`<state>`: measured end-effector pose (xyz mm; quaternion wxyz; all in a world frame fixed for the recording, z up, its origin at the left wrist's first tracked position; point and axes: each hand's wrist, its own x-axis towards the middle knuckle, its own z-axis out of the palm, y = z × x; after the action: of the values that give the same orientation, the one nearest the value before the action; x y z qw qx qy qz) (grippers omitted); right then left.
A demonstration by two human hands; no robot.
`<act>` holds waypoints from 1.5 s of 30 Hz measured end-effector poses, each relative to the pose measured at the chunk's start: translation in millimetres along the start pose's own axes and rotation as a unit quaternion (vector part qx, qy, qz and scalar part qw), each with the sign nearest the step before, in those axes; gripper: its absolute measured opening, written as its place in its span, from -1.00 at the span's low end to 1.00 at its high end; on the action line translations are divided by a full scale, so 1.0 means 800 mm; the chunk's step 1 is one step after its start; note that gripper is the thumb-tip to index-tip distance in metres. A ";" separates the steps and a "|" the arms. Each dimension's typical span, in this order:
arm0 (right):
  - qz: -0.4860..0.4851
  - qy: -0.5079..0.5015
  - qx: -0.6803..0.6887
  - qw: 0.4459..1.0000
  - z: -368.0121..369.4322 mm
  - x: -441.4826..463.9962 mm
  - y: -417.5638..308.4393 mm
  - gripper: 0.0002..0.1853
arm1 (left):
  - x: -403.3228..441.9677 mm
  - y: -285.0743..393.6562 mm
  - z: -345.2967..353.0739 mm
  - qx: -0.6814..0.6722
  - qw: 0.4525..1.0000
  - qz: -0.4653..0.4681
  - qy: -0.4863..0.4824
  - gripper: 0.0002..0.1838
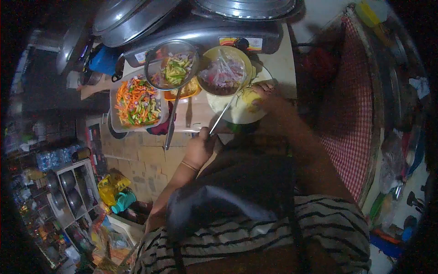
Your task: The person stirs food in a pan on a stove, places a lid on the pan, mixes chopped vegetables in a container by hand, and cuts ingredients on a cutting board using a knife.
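Note:
My left hand [198, 147] is wrapped round the handle of a knife [222, 115], whose blade slants up and right over the edge of a round white plate [220, 106]. On the right side of that plate, my right hand [265, 97] has its fingers curled over a pale yellow piece of food [251, 99]. The knife tip is close to this piece; whether they touch I cannot tell. Just behind stands a yellowish bowl [250, 64] with a clear plastic bag [223, 71] of purplish pieces inside.
A plastic tub [114, 119] holds cut orange, green and purple vegetables. Beside it, a round long-handled strainer or pan [169, 130] with green strips overlaps an orange container [182, 96]. A gas stove [196, 39] bears large metal lids or pans. Checked cloth [349, 150] hangs at the right.

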<state>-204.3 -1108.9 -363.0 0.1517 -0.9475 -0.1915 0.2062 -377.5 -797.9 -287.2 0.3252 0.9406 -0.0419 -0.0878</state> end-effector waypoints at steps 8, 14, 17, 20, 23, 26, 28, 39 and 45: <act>0.122 0.006 0.050 0.991 -0.049 -0.061 -0.070 -0.18 | 0.007 -0.006 0.013 0.034 0.997 -0.017 -0.068 -0.67; 0.114 0.009 0.283 0.952 -0.098 -0.090 -0.101 -0.17 | 0.024 -0.008 0.022 0.078 0.989 -0.035 -0.118 -0.65; 0.187 0.048 0.148 0.970 -0.070 -0.093 -0.093 -0.20 | 0.035 -0.018 0.030 0.092 0.984 -0.037 -0.151 -0.64; 0.238 0.022 0.083 0.968 -0.058 -0.085 -0.080 -0.21 | 0.050 -0.037 0.046 0.105 0.976 -0.029 -0.186 -0.67; 0.223 0.054 0.087 0.969 -0.064 -0.097 -0.078 -0.17 | 0.064 -0.042 0.055 0.117 0.971 -0.014 -0.206 -0.70; 0.223 0.121 0.246 0.936 0.053 -0.077 -0.016 -0.08 | 0.071 -0.006 0.034 0.099 0.979 0.010 -0.177 -0.73; 0.207 0.178 0.330 0.904 0.040 -0.084 -0.059 0.00 | 0.073 0.000 0.033 0.120 0.973 0.016 -0.198 -0.74; 0.195 0.094 0.082 0.973 0.009 -0.095 -0.103 0.09 | 0.083 0.012 0.039 0.111 0.970 0.011 -0.215 -0.76; 0.213 0.080 0.166 0.960 0.019 -0.075 -0.086 0.04 | 0.077 0.014 0.035 0.052 0.973 -0.085 -0.209 -0.75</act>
<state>-282.1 -1070.9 -331.0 0.2738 -0.9413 0.0642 0.1865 -323.1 -832.1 -310.6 0.2508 0.9175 -0.0333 -0.3070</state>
